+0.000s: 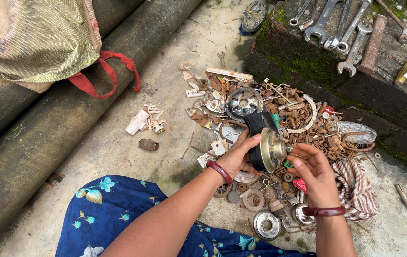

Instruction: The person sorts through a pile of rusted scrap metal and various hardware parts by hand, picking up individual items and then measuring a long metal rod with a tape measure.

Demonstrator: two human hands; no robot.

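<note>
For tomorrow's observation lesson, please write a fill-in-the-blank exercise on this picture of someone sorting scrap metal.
1. Both hands, left hand and right hand, hold a small ____ above the scrap pile.
2. The spanners lie on a mossy ____.
3. The sack has ____ handles.
4. Each wrist wears a dark red ____.

Missing words: motor; ledge; red; bangle
</note>
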